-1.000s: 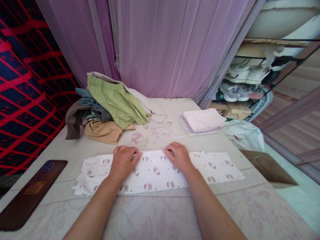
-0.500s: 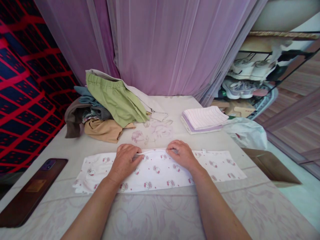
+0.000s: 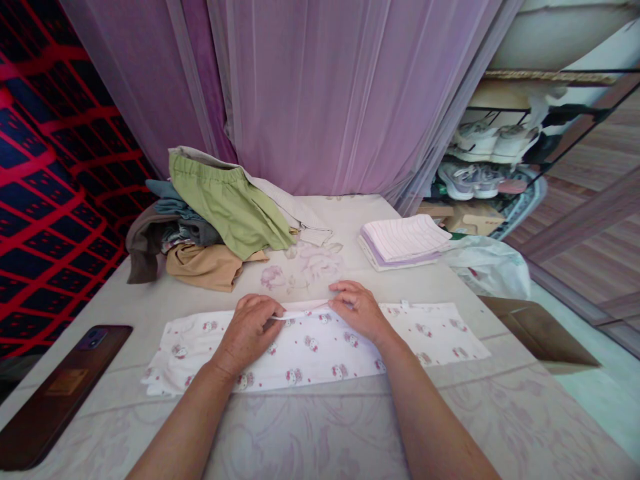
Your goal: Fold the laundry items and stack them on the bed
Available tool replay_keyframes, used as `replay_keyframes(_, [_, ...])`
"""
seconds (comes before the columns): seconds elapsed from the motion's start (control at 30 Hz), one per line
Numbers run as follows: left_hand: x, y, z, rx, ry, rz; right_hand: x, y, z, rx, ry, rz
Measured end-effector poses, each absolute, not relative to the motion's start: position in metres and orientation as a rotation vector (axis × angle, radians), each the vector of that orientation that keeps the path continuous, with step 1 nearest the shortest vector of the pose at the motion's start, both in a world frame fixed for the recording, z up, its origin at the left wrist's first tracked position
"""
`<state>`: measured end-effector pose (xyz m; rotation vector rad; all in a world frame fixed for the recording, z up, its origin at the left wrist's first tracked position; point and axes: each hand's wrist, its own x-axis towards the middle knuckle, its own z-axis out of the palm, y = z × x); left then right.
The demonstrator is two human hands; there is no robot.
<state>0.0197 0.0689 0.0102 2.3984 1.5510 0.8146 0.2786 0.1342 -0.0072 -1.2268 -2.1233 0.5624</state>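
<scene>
A white garment (image 3: pixel 315 363) printed with small cat faces in red and pink lies folded into a long strip across the table. My left hand (image 3: pixel 255 327) pinches its far edge near the middle, thumb below and fingers above. Further right along that edge, my right hand (image 3: pixel 361 310) holds the cloth between thumb and forefinger, its other fingers loosely curled. Between the two hands the edge is slightly raised off the layer beneath. A small white tag sticks out at the far edge on the right. The garment's exact kind is hidden by the folding.
Piled clothes, with green shorts (image 3: pixel 227 200) on top, lie at the back left. A folded stack with a striped pink cloth (image 3: pixel 405 237) sits at the back right. A brown-cased phone (image 3: pixel 65 393) rests at left. Beyond the table's right edge are a plastic bag (image 3: pixel 493 263) and a shoe rack.
My fingers have lifted the garment's far edge a little between the hands. The right fingers have spread slightly. The whole view has shifted slightly.
</scene>
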Motion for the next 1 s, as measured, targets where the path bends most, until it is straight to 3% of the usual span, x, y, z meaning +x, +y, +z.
replay_keyframes(0.5, [0.016, 0.070, 0.012, 2.287, 1.902, 0.648, 0.269, 0.137, -0.021, -1.235, -1.981, 0.357])
replay_keyframes(1.0, [0.016, 0.074, 0.013, 2.134, 1.882, 0.715, 0.257, 0.128, -0.016, -1.421, -1.979, 0.335])
